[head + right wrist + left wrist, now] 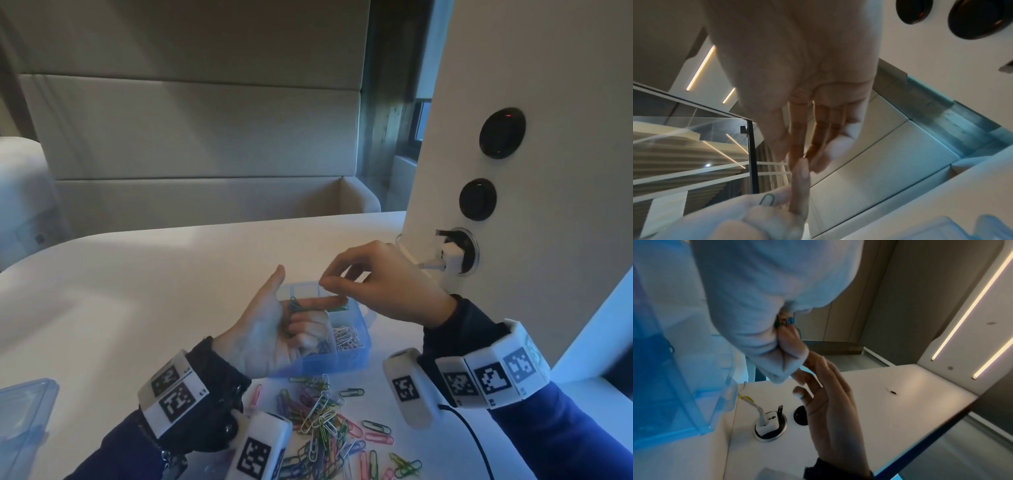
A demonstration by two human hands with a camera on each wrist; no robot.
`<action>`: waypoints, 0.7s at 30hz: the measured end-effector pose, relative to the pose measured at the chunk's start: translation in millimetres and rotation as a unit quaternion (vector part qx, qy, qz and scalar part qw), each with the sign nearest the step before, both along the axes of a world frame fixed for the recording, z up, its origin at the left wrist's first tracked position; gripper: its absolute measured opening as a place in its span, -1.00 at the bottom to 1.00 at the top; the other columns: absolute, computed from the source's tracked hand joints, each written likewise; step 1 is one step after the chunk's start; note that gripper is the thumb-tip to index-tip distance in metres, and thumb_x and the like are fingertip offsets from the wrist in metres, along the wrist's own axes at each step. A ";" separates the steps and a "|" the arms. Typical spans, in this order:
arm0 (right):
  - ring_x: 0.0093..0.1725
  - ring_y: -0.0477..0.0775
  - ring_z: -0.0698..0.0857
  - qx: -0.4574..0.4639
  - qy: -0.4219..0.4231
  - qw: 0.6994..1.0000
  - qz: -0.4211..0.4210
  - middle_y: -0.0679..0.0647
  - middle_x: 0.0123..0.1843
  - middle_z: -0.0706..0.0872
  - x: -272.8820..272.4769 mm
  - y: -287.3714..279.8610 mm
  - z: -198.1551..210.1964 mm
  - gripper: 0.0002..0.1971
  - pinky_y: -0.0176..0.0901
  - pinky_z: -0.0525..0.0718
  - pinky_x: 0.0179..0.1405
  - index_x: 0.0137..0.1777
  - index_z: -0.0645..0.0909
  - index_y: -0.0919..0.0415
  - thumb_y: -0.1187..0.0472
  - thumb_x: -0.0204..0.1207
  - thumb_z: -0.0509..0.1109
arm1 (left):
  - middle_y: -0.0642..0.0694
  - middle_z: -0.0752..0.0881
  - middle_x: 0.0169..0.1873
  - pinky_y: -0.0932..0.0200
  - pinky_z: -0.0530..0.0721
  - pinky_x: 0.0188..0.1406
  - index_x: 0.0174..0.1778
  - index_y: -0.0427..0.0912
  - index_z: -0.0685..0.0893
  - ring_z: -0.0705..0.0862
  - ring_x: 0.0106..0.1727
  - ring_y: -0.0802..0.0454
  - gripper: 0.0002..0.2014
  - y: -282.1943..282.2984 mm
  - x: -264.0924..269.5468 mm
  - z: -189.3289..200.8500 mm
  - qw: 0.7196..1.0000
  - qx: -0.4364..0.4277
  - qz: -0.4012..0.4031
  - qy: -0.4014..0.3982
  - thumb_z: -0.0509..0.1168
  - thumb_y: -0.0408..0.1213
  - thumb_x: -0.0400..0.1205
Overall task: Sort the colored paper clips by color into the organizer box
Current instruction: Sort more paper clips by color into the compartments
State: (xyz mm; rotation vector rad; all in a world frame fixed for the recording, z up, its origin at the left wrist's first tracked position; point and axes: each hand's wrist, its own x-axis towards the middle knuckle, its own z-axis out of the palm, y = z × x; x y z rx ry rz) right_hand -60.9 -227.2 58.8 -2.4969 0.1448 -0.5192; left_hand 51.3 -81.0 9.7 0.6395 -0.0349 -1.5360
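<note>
While the left hand (pixel 274 329) hung palm-up over the blue box (pixel 346 356), its grip was curled round a few green and blue clips (pixel 297 305), index finger stretched out. Right hand (pixel 380 287) hovered just above that finger, thumb and forefinger pinched close, but whether it actually had a clip I couldn't tell. White clips (pixel 346 337) sat in the box's near right compartment. Big mixed pile (pixel 325 421) lay loose on the desk (pixel 144 274) in front of the box, a clear lid (pixel 24 411) off to the left
</note>
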 end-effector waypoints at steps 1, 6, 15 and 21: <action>-0.22 -0.12 0.74 -0.006 -0.001 1.000 0.015 -0.13 -0.15 0.81 0.2 1.7 0.7 -0.90 -0.36 0.70 -0.18 -0.11 0.81 0.06 0.09 0.51 0.49 | 0.03 0.02 -0.39 0.32 0.06 -0.60 -0.23 -0.07 0.10 0.03 -0.47 0.16 -0.41 0.3 -1.6 0.8 1.000 0.005 0.009 -0.012 0.02 0.45 0.55; -0.22 -0.11 0.68 -0.090 0.039 0.993 0.073 -0.07 -0.10 0.73 4.7 8.3 -4.3 -0.85 -0.24 0.64 -0.11 -0.05 0.82 -0.05 -0.02 0.42 0.55 | 0.01 0.04 -0.42 0.32 0.00 -0.53 -0.56 -0.28 0.53 0.01 -0.46 0.16 -0.19 -0.9 -5.3 5.5 0.993 0.041 0.046 -0.099 -0.04 0.44 0.58; -0.23 -0.10 0.69 -0.048 0.041 0.998 0.011 -0.11 -0.18 0.80 19.1 -8.4 -7.0 -0.91 -0.33 0.65 -0.19 -0.15 0.81 0.03 0.09 0.52 0.48 | 0.03 0.12 -0.44 0.31 0.08 -0.59 -0.40 -0.32 0.55 0.11 -0.48 0.17 -0.27 -3.4 1.7 1.0 0.997 0.047 0.058 -0.036 -0.06 0.31 0.68; -0.30 -0.23 0.61 -0.071 0.051 0.990 -0.110 -0.01 -0.11 0.84 29.7 -31.6 -10.8 -0.88 -0.50 0.52 -0.23 -0.05 0.84 0.14 0.20 0.53 0.46 | -0.13 0.45 -0.44 0.28 0.37 -0.66 0.02 -0.62 0.72 0.42 -0.42 0.06 -0.15 -6.1 3.9 -0.8 0.992 0.058 0.109 -0.040 -0.11 0.20 0.74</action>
